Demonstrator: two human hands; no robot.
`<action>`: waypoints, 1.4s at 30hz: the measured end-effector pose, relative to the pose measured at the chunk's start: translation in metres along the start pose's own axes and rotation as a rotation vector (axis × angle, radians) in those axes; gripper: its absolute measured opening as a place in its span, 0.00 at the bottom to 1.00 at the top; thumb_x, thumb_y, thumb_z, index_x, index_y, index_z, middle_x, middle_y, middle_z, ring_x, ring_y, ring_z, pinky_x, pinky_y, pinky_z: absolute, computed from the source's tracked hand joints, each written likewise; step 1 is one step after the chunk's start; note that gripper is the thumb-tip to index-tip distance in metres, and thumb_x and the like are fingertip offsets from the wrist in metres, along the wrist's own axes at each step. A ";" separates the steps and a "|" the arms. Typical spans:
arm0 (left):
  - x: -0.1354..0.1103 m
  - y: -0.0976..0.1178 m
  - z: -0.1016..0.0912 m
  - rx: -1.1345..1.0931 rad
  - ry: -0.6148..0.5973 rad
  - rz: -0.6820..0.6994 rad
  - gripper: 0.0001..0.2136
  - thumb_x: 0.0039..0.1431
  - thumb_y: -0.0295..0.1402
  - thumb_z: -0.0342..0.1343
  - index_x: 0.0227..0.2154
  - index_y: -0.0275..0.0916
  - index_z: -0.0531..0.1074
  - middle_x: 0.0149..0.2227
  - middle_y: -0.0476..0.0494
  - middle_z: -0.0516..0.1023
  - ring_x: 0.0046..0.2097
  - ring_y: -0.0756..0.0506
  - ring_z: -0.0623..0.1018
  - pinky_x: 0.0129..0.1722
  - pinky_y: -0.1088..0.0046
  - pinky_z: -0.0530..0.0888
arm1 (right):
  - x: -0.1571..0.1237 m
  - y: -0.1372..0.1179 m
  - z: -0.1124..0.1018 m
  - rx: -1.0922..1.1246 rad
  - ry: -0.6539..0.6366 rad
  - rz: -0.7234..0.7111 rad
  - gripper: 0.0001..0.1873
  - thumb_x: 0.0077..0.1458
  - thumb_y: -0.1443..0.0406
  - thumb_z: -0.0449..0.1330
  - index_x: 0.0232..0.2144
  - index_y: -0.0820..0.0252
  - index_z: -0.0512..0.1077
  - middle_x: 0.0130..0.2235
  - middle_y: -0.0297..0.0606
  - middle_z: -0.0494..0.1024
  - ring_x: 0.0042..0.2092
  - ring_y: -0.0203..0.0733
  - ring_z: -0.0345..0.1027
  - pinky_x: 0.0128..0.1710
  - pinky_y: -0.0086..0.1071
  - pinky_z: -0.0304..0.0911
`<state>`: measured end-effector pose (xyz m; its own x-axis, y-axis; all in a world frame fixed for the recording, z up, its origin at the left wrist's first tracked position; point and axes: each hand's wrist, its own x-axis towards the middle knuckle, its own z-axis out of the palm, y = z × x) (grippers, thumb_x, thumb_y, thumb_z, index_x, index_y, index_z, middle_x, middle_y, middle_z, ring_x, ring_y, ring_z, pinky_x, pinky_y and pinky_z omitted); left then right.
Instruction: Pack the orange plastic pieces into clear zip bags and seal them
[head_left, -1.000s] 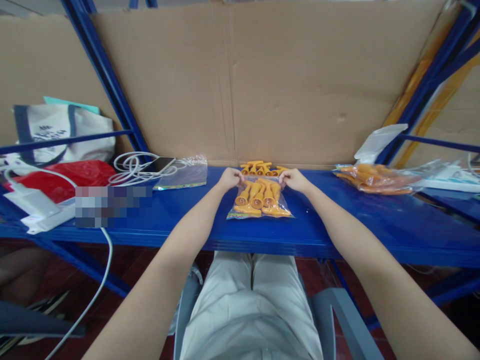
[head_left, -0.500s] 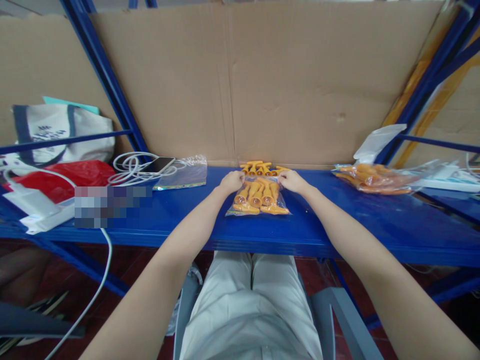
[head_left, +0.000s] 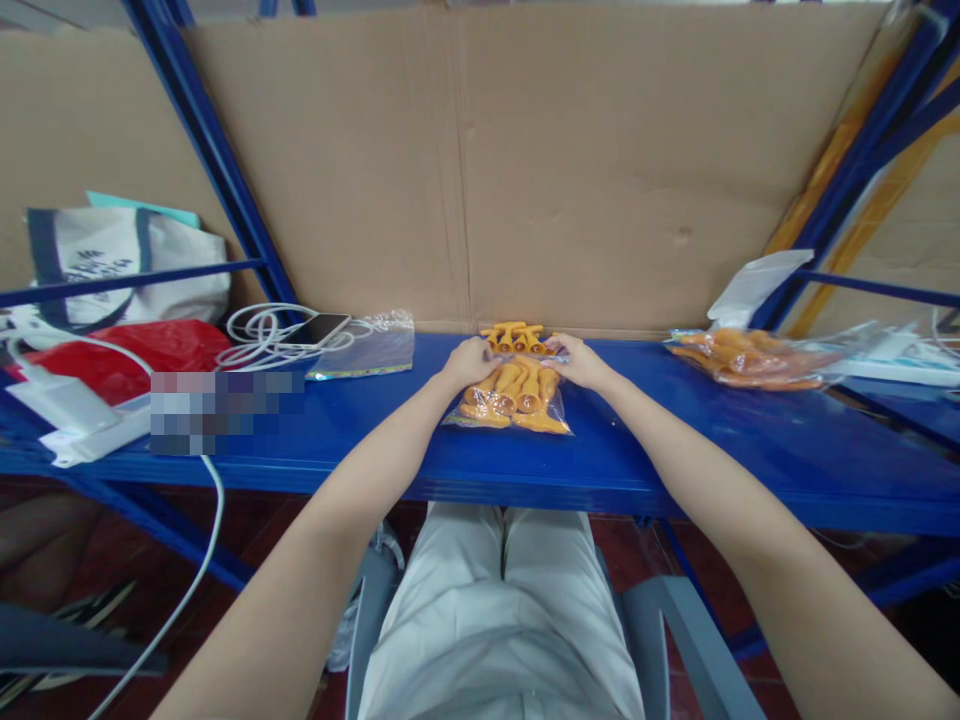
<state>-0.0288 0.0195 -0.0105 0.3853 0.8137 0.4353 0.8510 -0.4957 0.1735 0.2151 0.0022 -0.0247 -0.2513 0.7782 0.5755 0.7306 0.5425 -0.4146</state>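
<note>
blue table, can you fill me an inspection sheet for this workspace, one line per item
Surface: blue table, shiny, a pale speck near the right forearm
Job's things: clear bag with orange pieces inside; loose orange pieces behind it
Clutter: phone, red bag, flat clear bag; filled bag at right
Grip: left hand and right hand at the clear bag's far edge; finger closure unclear
Cables: white coil by the phone; white cable hanging off the front edge
Surroundings: cardboard behind, blue frame
</note>
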 end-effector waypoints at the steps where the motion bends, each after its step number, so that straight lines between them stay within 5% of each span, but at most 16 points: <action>1: 0.000 0.000 0.000 -0.035 0.049 0.068 0.08 0.56 0.33 0.57 0.35 0.37 0.79 0.43 0.39 0.81 0.47 0.41 0.79 0.49 0.66 0.74 | 0.001 0.001 0.000 0.020 -0.021 -0.066 0.18 0.52 0.65 0.64 0.46 0.61 0.76 0.47 0.45 0.80 0.47 0.47 0.74 0.50 0.43 0.68; 6: -0.001 0.009 -0.006 -0.156 0.063 0.317 0.17 0.52 0.21 0.52 0.42 0.40 0.81 0.45 0.43 0.81 0.49 0.44 0.78 0.55 0.65 0.73 | 0.001 -0.009 -0.006 -0.089 -0.143 -0.192 0.18 0.56 0.69 0.61 0.48 0.52 0.80 0.52 0.42 0.78 0.54 0.48 0.70 0.57 0.45 0.63; 12: -0.010 0.027 -0.027 -0.086 -0.165 0.150 0.22 0.53 0.23 0.49 0.45 0.43 0.82 0.47 0.48 0.83 0.50 0.44 0.79 0.55 0.71 0.72 | -0.004 -0.036 -0.018 -0.314 -0.242 -0.105 0.17 0.58 0.70 0.58 0.44 0.49 0.82 0.45 0.42 0.81 0.49 0.48 0.71 0.51 0.42 0.64; 23: -0.018 0.045 -0.041 -0.071 -0.376 0.067 0.22 0.63 0.34 0.46 0.58 0.50 0.72 0.62 0.50 0.72 0.63 0.40 0.71 0.63 0.66 0.62 | -0.010 -0.058 -0.022 -0.237 -0.306 -0.080 0.23 0.57 0.72 0.53 0.46 0.51 0.81 0.46 0.37 0.83 0.48 0.46 0.75 0.49 0.37 0.66; 28: -0.020 0.050 -0.038 -0.028 -0.471 -0.036 0.25 0.68 0.41 0.39 0.66 0.52 0.61 0.67 0.47 0.61 0.68 0.35 0.63 0.65 0.51 0.58 | -0.014 -0.078 -0.023 -0.473 -0.326 -0.071 0.23 0.60 0.70 0.51 0.51 0.52 0.79 0.47 0.43 0.82 0.50 0.51 0.75 0.50 0.44 0.64; 32: -0.021 0.051 -0.034 -0.015 -0.485 -0.060 0.26 0.69 0.44 0.36 0.68 0.52 0.55 0.68 0.44 0.60 0.69 0.33 0.60 0.64 0.43 0.56 | -0.015 -0.083 -0.020 -0.515 -0.316 -0.055 0.23 0.60 0.70 0.51 0.51 0.53 0.79 0.46 0.44 0.82 0.48 0.50 0.75 0.47 0.41 0.65; 42: -0.020 0.044 -0.027 0.022 -0.422 -0.067 0.26 0.69 0.44 0.35 0.68 0.54 0.56 0.68 0.46 0.61 0.69 0.34 0.60 0.66 0.42 0.51 | -0.011 -0.059 -0.019 -0.227 -0.302 -0.013 0.19 0.57 0.71 0.53 0.43 0.58 0.82 0.37 0.40 0.84 0.38 0.42 0.75 0.37 0.30 0.64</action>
<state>-0.0086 -0.0266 0.0129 0.4370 0.8992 0.0235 0.8848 -0.4344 0.1685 0.1864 -0.0446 0.0065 -0.4124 0.8485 0.3317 0.8398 0.4952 -0.2225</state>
